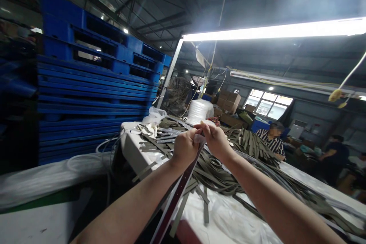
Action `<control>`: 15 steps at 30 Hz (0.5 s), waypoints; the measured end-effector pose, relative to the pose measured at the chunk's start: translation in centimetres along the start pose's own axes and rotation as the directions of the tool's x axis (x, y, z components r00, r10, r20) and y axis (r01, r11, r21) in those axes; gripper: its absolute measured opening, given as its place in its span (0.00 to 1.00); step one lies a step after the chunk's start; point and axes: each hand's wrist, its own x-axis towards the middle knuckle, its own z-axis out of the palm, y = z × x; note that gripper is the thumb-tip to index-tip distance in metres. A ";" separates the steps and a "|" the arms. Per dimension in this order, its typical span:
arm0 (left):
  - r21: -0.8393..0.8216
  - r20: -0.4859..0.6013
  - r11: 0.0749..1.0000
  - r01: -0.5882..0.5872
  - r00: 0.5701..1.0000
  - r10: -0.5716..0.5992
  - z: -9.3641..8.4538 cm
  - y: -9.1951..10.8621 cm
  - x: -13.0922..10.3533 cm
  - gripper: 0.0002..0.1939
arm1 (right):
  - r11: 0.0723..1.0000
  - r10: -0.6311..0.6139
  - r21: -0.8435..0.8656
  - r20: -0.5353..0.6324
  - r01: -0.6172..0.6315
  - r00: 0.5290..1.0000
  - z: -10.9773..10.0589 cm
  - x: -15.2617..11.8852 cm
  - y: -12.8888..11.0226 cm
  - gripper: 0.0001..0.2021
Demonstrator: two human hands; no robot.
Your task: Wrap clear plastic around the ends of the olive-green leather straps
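Note:
My left hand (185, 145) and my right hand (213, 137) meet above the table, fingers closed at the upper end of a long dark red strip (178, 194) with pale edges. The strip runs from between them down toward the bottom of the view. Whitish clear material shows at the fingertips; its shape is too small to tell. Olive-grey flat straps (217, 171) lie in coils and loose lengths behind and under my hands.
The white table (134, 152) holds a white roll (197, 110) and clear plastic (237, 217). Stacked blue pallets (97, 95) stand left. A metal post (170, 72) rises at the far edge. A person in a striped shirt (278, 145) sits beyond the table.

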 end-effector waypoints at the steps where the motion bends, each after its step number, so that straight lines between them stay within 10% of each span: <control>1: 0.006 -0.001 1.000 -0.002 1.000 0.002 -0.1 0.0 -0.1 0.21 | 1.000 0.013 0.004 0.012 -0.013 1.000 0.1 -0.2 0.0 0.27; 9: 0.114 0.016 0.992 0.055 0.998 -0.057 -1.3 -1.5 -0.2 0.21 | 0.899 0.256 0.322 0.161 -0.296 0.953 -0.8 -2.2 0.9 0.13; 12: 0.096 0.058 0.993 0.069 0.996 -0.075 -0.7 -1.4 -0.7 0.19 | 0.867 0.334 0.166 0.506 -0.470 0.795 1.5 -4.7 1.4 0.10; 15: 0.014 0.174 0.999 0.047 0.983 -0.049 0.0 -1.2 -1.3 0.15 | 0.765 0.406 0.204 0.583 -0.611 0.704 4.3 -6.7 1.7 0.11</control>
